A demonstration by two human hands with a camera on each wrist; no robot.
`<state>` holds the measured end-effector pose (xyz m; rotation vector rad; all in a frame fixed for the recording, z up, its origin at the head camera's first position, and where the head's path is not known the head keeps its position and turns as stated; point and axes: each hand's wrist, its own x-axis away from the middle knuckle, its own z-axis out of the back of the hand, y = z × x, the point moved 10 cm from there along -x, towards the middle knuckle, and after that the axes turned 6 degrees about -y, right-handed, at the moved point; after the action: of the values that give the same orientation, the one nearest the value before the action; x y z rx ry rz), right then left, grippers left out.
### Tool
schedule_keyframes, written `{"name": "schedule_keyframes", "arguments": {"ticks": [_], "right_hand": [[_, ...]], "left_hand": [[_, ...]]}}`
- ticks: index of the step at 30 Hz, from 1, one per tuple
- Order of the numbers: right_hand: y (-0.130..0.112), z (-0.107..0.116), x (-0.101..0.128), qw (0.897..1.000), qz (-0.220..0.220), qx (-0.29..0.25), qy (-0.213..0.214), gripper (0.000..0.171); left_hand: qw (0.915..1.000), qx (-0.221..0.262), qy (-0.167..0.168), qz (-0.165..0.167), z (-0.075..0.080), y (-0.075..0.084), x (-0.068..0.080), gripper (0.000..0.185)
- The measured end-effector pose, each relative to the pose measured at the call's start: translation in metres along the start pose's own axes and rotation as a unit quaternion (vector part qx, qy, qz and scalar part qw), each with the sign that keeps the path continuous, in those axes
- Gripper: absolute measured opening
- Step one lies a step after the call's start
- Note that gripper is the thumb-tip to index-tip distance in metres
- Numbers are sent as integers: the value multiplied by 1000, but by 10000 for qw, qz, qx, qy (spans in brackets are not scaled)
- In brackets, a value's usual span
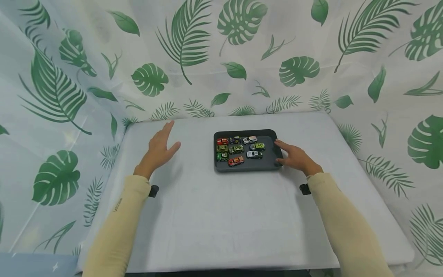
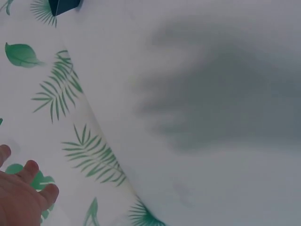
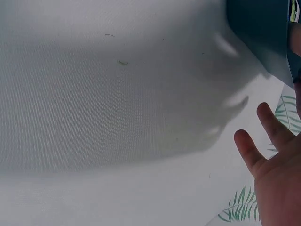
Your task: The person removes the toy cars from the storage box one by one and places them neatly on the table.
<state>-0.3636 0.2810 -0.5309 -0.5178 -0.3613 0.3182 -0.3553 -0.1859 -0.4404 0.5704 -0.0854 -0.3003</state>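
A dark grey tray (image 1: 270, 156) lies at the middle of the white-covered table (image 1: 221, 215) and holds several small toy cars, among them a red car (image 1: 222, 141) and a white car (image 1: 250, 139). My right hand (image 1: 294, 157) is at the tray's right rim with relaxed fingers, forefinger and thumb touching the edge. In the right wrist view its fingers (image 3: 263, 141) are straight beside the tray's (image 3: 258, 33) corner. My left hand (image 1: 160, 148) hovers open above the cloth, well left of the tray, holding nothing. Its fingers (image 2: 23, 197) show at the left wrist view's lower corner.
A white curtain with green leaf prints (image 1: 187, 42) surrounds the table at the back and on both sides. The cloth falls over the table's left edge (image 2: 103, 136). A corner of the tray (image 2: 63, 5) shows at the top of the left wrist view.
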Motion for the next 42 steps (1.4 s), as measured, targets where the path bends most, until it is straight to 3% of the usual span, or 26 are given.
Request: {"name": "schedule_keyframes", "arguments": {"ticks": [9, 17, 25, 42], "right_hand": [[10, -11, -1, 9991, -221, -364, -26, 89], [19, -15, 5, 9986, -484, -204, -12, 82], [21, -11, 3, 9985, -375, -395, 67, 82], [30, -9, 4, 9926, -378, -1093, -380, 72]], "left_hand": [[10000, -50, -26, -59, -8, 1, -2, 81], [9999, -4, -69, -113, -15, 1, -5, 80], [9998, 27, -86, -160, -17, 6, -11, 81], [9992, 262, -134, -270, -22, 16, -25, 81]]}}
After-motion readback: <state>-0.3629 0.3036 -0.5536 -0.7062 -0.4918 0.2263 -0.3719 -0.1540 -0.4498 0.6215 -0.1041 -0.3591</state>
